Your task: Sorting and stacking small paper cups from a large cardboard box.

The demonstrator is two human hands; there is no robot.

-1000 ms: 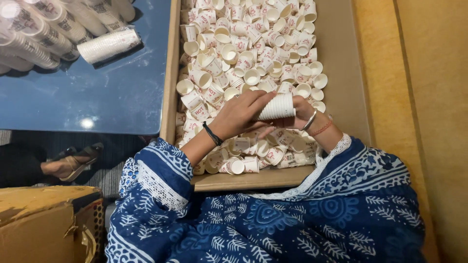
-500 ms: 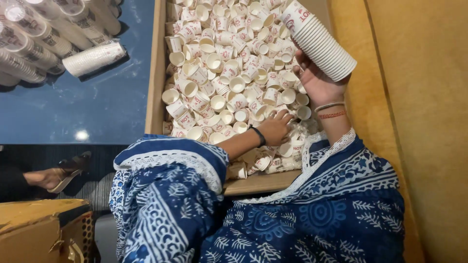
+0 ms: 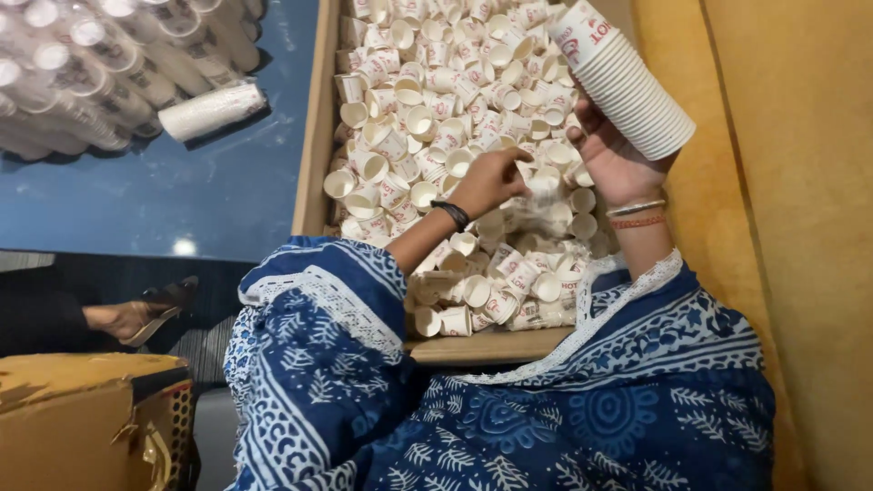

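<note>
A long cardboard box [image 3: 312, 136] lies in front of me, filled with several loose white paper cups [image 3: 427, 100] with red print. My right hand [image 3: 614, 155] holds a nested stack of paper cups [image 3: 623, 77] tilted up over the box's right side. My left hand [image 3: 491, 177], with a dark band on its wrist, reaches down into the pile and pinches a single loose cup [image 3: 544, 177]. Blue patterned sleeves cover both my forearms.
A glossy blue table [image 3: 155, 200] lies left of the box, with one lying cup stack [image 3: 211, 111] and several wrapped cup stacks [image 3: 82, 82] at its far end. A brown cardboard carton [image 3: 82, 423] stands at lower left. Someone's foot in a sandal [image 3: 136, 314] shows beneath the table. A yellow wall [image 3: 800, 227] runs along the right.
The right hand has lifted the cup stack from the pile up over the box's right side. The left hand has moved back into the loose cups and taken hold of one.
</note>
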